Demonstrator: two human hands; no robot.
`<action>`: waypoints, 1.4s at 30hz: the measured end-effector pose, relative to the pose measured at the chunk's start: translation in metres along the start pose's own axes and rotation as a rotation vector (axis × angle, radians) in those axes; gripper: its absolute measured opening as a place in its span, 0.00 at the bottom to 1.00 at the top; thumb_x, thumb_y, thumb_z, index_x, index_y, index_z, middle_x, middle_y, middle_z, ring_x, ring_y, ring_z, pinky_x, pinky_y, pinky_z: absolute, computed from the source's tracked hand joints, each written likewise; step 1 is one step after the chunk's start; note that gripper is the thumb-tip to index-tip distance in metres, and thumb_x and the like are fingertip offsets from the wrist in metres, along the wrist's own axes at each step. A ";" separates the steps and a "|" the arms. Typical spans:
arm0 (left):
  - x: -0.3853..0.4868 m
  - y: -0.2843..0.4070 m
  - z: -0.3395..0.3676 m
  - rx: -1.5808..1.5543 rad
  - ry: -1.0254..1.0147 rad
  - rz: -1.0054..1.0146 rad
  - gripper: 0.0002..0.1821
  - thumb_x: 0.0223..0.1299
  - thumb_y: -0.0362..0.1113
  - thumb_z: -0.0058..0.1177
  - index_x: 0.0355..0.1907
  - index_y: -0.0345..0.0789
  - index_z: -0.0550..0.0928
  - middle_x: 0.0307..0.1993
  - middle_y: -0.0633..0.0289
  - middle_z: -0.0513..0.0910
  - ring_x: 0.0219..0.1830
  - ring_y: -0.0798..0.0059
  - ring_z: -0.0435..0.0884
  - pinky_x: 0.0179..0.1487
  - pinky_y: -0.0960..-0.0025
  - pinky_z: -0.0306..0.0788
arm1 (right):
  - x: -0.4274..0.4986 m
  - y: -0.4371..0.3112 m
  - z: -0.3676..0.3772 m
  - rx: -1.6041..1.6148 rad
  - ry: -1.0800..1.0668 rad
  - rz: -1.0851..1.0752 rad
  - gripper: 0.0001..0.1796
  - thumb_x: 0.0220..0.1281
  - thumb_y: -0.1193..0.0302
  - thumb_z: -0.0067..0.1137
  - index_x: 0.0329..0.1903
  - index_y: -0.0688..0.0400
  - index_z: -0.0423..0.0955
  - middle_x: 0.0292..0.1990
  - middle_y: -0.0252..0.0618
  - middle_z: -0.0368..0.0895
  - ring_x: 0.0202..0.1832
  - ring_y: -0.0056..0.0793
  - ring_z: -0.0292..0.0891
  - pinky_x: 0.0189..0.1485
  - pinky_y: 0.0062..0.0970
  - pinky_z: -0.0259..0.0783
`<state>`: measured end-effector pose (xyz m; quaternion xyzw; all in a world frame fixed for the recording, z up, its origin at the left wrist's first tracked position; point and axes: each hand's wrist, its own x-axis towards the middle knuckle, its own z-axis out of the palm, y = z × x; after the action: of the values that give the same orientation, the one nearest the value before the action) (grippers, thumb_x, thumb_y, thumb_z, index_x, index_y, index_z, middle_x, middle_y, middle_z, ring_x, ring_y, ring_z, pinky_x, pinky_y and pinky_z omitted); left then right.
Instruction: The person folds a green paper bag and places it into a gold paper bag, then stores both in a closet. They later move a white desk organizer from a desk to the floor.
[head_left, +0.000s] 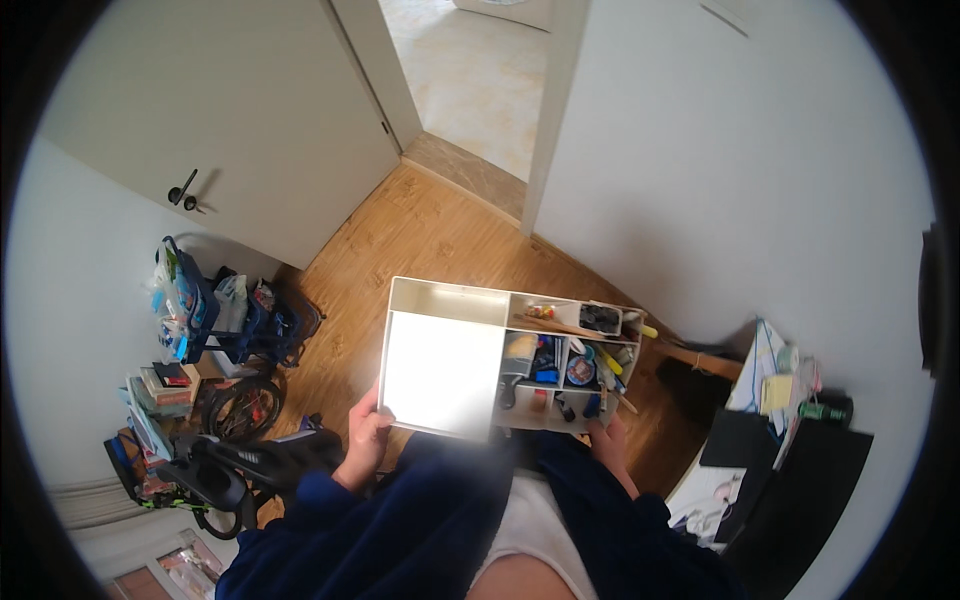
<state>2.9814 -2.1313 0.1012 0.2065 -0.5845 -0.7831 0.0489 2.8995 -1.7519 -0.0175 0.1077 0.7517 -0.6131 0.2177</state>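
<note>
Both my hands carry a white desk organizer (450, 300) in front of my waist, above the wood floor. My left hand (367, 435) grips its near left corner, thumb on top. At the near right corner, my right hand (609, 442) holds the edge; its fingers are partly hidden beneath. The organizer's left side has a bright white panel (442, 375), washed out by glare. Its right side is split into small compartments, holding a round tin or tape roll (580, 370), a yellow marker (609, 360), a long wooden stick (562, 325) and a small box of black items (600, 318).
An open doorway (480, 90) lies ahead, beside a door (225, 112) with a black handle. A dark blue tiered cart (202, 307), stacked books (165, 394) and a bicycle wheel (244, 409) stand left. A desk with black mats (810, 487) is on the right.
</note>
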 end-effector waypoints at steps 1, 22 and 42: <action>0.018 0.019 -0.013 0.006 0.050 -0.051 0.38 0.45 0.33 0.44 0.65 0.21 0.66 0.60 0.52 0.74 0.62 0.63 0.71 0.67 0.67 0.60 | 0.016 -0.022 0.020 0.060 -0.044 -0.027 0.20 0.56 0.73 0.49 0.52 0.62 0.76 0.37 0.33 0.80 0.41 0.26 0.76 0.46 0.27 0.70; 0.460 0.196 -0.100 -0.133 0.481 0.053 0.38 0.49 0.38 0.43 0.67 0.28 0.64 0.61 0.53 0.73 0.62 0.59 0.73 0.63 0.59 0.68 | 0.513 -0.388 0.274 0.013 -0.430 -0.213 0.20 0.63 0.75 0.48 0.57 0.62 0.73 0.37 0.34 0.81 0.36 0.17 0.73 0.39 0.19 0.70; 1.029 0.307 -0.046 0.007 -0.168 -0.073 0.37 0.50 0.27 0.38 0.69 0.27 0.64 0.49 0.64 0.79 0.34 0.86 0.69 0.38 0.85 0.62 | 0.853 -0.460 0.301 0.452 0.223 -0.086 0.09 0.55 0.78 0.49 0.39 0.60 0.75 0.30 0.30 0.78 0.28 0.18 0.72 0.30 0.19 0.68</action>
<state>2.0121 -2.5955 0.1034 0.1615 -0.5813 -0.7969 -0.0296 2.0086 -2.2366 -0.0537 0.1887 0.6187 -0.7587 0.0775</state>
